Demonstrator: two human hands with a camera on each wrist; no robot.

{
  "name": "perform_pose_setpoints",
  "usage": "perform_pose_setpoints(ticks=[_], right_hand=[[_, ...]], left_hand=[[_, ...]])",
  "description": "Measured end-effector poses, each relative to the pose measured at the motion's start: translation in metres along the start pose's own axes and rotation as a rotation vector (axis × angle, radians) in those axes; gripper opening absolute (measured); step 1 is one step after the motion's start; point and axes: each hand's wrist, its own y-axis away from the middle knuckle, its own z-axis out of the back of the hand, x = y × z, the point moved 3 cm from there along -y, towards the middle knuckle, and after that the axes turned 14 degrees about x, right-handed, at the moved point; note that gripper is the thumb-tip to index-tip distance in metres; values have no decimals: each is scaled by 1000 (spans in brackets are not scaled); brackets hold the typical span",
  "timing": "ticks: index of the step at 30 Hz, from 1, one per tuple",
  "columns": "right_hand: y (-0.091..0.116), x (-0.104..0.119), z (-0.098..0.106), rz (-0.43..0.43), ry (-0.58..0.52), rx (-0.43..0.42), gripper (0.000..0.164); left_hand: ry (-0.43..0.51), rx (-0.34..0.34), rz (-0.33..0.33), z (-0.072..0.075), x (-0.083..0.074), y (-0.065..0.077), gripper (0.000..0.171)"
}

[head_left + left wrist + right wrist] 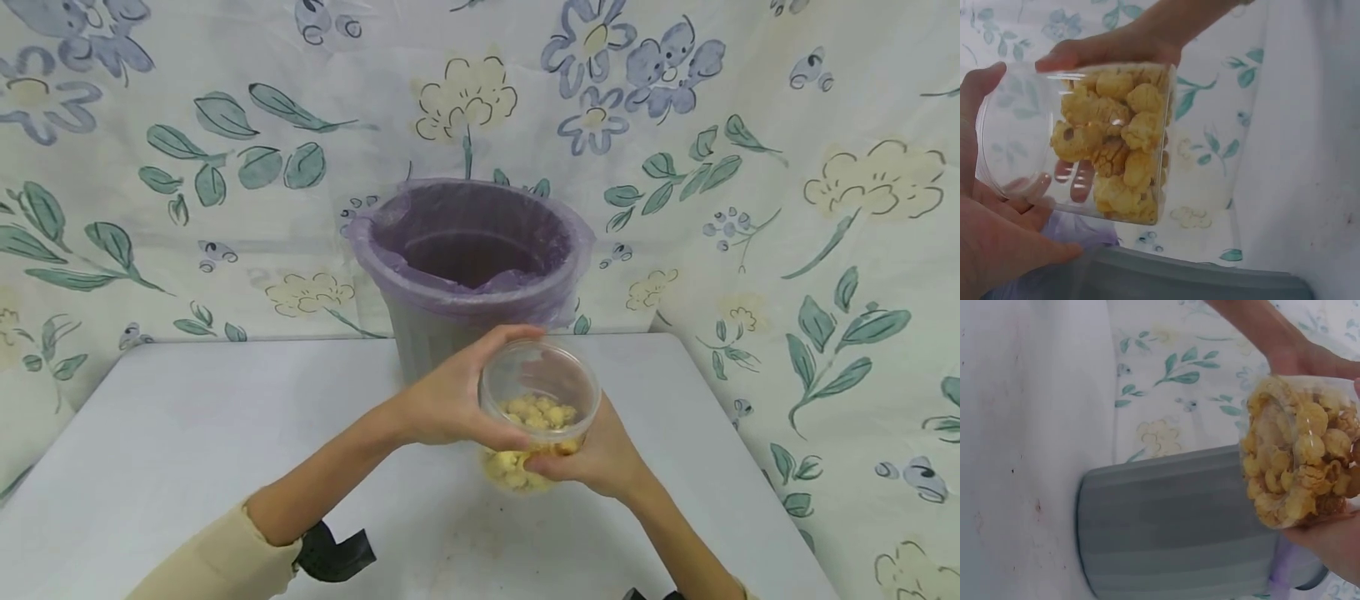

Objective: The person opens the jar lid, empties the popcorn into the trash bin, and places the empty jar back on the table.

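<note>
Both hands hold a clear plastic jar (558, 375) above the table, in front of the bin. Golden popcorn (1110, 125) fills roughly its lower half; the upper part is see-through. My left hand (442, 404) grips the jar near its round top rim, thumb on the near side and fingers reaching round the far side. Lower down, my right hand (600, 458) holds the jar's side, with its thumb across the front. The right wrist view shows the jar's base and the popcorn (1319, 456) pressed against it. Whether a clear lid covers the top I cannot tell.
A grey bin (420, 342) stands at the table's back edge, lined with a purple plastic bag (472, 302) folded over its rim. Small dark specks mark the white table (225, 408). A flower-patterned cloth (247, 225) hangs behind and along the right.
</note>
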Motion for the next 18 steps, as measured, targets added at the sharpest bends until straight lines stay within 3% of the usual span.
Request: perform_pose_setpoints(ticks=[12, 15, 18], right_hand=[[4, 8, -4, 3, 49, -69, 93], [6, 11, -3, 4, 50, -59, 95], [9, 14, 0, 19, 18, -19, 99]], left_hand=[[-66, -215, 92, -21, -15, 7, 107], [-81, -212, 97, -23, -18, 8, 109], [-47, -143, 89, -20, -21, 10, 111]])
